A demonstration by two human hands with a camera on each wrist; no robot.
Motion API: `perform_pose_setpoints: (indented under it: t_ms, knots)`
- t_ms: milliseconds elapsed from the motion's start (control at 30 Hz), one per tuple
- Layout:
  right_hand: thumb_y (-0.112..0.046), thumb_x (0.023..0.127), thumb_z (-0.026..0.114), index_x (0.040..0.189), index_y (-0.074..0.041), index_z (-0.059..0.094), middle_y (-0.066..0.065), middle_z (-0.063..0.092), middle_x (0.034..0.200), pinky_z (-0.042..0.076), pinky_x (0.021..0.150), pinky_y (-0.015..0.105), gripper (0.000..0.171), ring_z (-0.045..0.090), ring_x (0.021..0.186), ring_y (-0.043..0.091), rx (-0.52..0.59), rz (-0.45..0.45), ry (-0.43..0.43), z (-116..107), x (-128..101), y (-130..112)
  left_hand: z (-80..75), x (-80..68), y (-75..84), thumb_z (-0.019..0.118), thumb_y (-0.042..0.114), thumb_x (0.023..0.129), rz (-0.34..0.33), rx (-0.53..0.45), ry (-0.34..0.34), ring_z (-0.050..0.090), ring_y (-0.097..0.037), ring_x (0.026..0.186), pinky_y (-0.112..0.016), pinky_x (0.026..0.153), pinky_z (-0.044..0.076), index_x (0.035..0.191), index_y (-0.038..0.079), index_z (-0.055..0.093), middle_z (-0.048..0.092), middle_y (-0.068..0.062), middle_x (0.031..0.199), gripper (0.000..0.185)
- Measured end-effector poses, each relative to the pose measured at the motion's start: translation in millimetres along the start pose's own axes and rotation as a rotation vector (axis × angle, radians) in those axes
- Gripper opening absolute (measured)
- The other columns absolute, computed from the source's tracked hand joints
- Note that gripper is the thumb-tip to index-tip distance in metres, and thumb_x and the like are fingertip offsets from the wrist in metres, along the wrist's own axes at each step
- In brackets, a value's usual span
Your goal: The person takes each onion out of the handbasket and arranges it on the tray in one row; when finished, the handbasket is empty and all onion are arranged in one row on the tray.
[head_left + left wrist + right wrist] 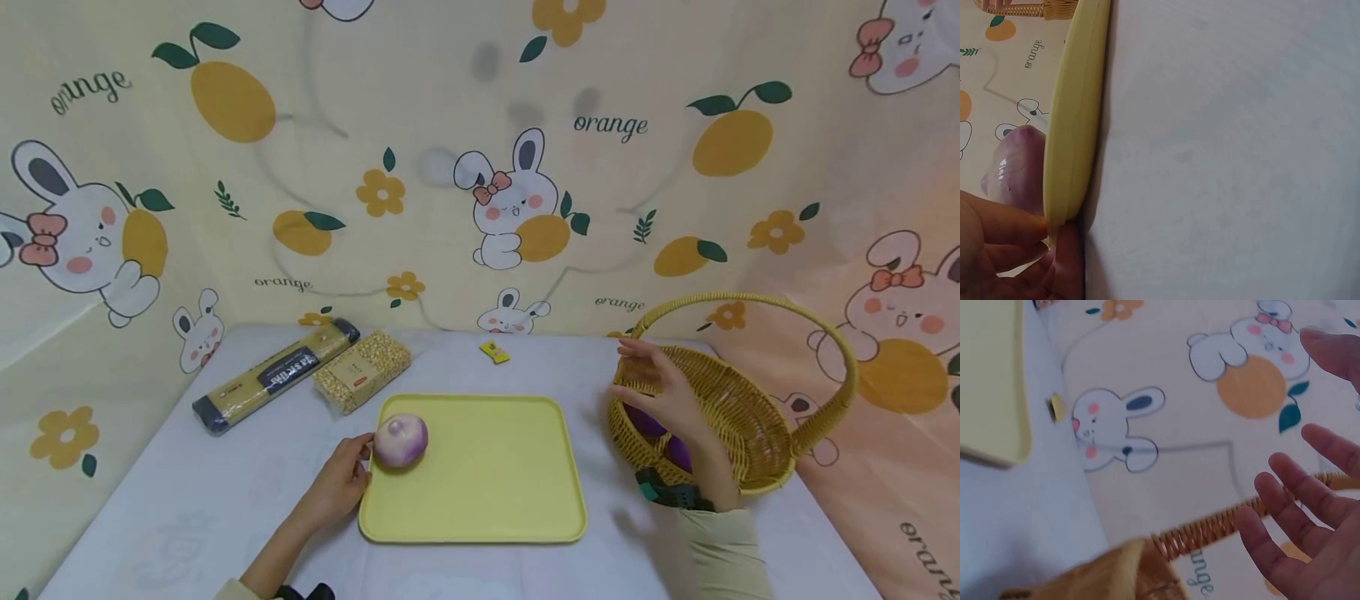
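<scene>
At lower centre, the left hand [339,482] pinches the yellow tray [495,475] by its left edge, just beside the onion [401,441] lying there. At right, the right hand [666,393], released, hovers at the basket's [742,408] left side; worktop [591,417] separates basket and tray.

Left hand [335,485] in a pinch; right hand [670,400] aloft, fingers [1302,481] apart

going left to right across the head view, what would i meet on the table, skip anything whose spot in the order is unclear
Long dark-ended pack → see-through bag of yellowish grains → purple-and-white onion → small yellow packet → wicker basket
</scene>
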State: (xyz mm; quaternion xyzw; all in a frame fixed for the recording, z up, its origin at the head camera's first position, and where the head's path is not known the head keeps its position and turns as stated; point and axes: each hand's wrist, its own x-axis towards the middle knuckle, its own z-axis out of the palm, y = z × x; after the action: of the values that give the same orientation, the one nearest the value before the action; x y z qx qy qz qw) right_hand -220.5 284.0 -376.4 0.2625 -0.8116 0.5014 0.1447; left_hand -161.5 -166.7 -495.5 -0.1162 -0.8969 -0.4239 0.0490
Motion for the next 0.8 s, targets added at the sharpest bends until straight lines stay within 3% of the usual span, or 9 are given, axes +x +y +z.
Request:
perform_pose_setpoints:
  t_ms: [267,800]
  knots:
    - [0.011,0.074,0.069,0.134,0.004,0.042,0.001,0.052,0.121,0.044,0.087,0.019,0.065,0.052,0.106,0.012,0.011,0.05,0.05,-20.3,-9.8,27.6,0.7,1.7,-2.3,0.056,-0.016,0.074,0.021,0.018,0.004,0.045,-0.016,0.08,-0.026,0.071,0.04,0.123,-0.008,0.05,0.05,-0.007,0.093,0.05]
    - [0.004,0.08,0.067,0.136,-0.003,0.042,-0.001,0.05,0.124,0.043,0.086,0.015,0.061,0.051,0.108,0.009,-0.053,0.139,0.077,-40.8,-16.9,31.4,-2.2,1.1,3.3,0.055,-0.015,0.075,-0.048,-0.03,-0.037,0.046,-0.018,0.077,-0.024,0.069,0.04,0.125,-0.008,0.048,0.049,-0.01,0.096,0.051]
